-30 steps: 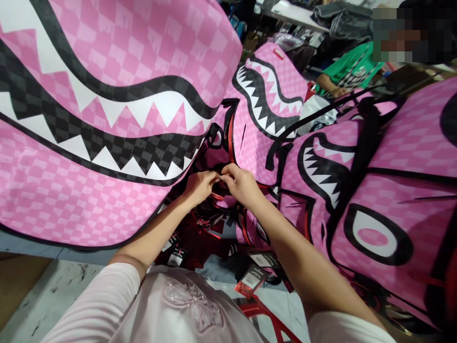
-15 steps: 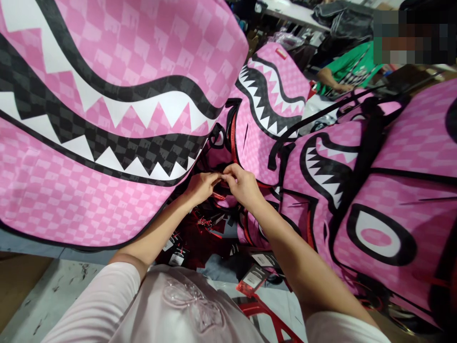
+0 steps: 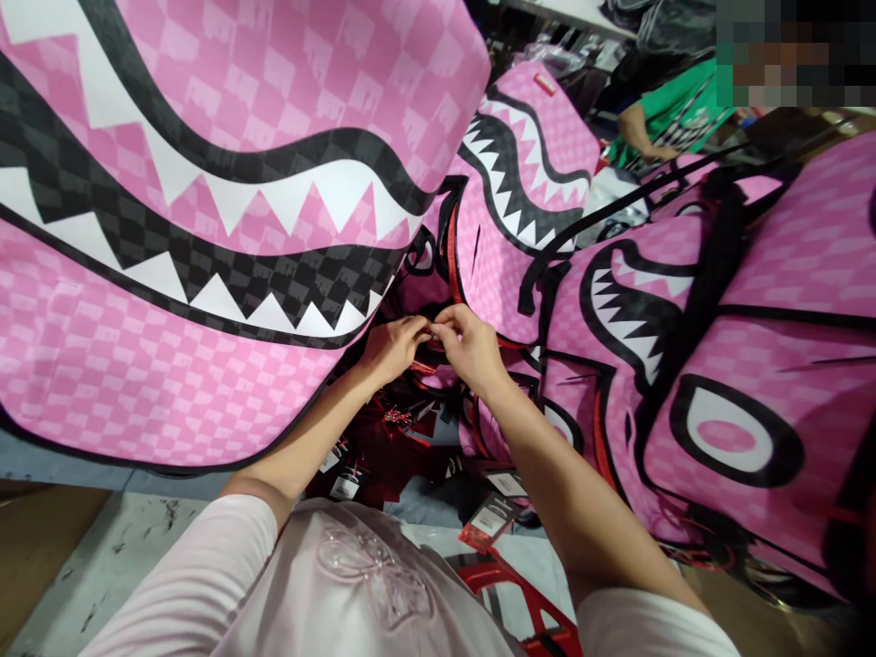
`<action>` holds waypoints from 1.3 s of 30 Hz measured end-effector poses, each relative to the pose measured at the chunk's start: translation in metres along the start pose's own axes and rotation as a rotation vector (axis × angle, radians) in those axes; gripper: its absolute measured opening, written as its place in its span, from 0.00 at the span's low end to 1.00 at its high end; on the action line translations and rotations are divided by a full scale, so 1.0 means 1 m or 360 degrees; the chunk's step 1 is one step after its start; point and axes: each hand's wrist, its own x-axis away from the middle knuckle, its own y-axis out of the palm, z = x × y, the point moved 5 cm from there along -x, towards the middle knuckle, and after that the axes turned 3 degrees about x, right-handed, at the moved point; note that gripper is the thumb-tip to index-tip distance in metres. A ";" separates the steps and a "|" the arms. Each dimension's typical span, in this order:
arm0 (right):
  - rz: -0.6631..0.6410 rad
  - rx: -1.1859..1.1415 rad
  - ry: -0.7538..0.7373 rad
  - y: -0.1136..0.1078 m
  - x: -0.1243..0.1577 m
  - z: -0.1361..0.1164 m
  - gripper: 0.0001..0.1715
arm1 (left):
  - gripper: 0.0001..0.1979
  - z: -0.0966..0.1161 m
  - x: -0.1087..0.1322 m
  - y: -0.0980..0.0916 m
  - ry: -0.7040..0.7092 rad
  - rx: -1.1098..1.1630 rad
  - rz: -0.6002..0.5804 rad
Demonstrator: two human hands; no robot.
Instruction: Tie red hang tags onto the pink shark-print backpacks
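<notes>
Fine fingertip work in hand: left hand (image 3: 393,348) and right hand (image 3: 474,352) both pinched on red trim (image 3: 424,366), 6 o'clock edge of middle pink backpack (image 3: 510,265), 12 o'clock from hang tags (image 3: 488,520); next probably needs steady grip, no tugging.

Grey concrete floor (image 3: 102,566), scuffed with dark marks, shows at 7 o'clock, with a brown board (image 3: 37,547) just beside it at 8. At 1 o'clock, the edge of a white table (image 3: 581,9) lies near a seated person in a green shirt (image 3: 677,109). The light is even.
</notes>
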 end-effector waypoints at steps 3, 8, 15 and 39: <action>0.0040 -0.0076 0.0051 0.003 0.004 0.006 0.05 | 0.09 0.003 0.004 -0.002 0.0013 0.0013 0.0015; 0.0162 -0.0163 0.0105 0.012 0.007 0.010 0.05 | 0.07 0.002 0.006 -0.001 -0.0044 -0.0033 0.0116; 0.0264 0.0079 -0.0065 0.005 0.029 -0.014 0.15 | 0.18 -0.013 0.032 0.000 0.0056 0.0168 0.0272; 0.0255 -0.0395 0.0920 0.016 0.310 0.136 0.25 | 0.10 0.018 0.221 -0.003 -0.0246 -0.0124 0.0026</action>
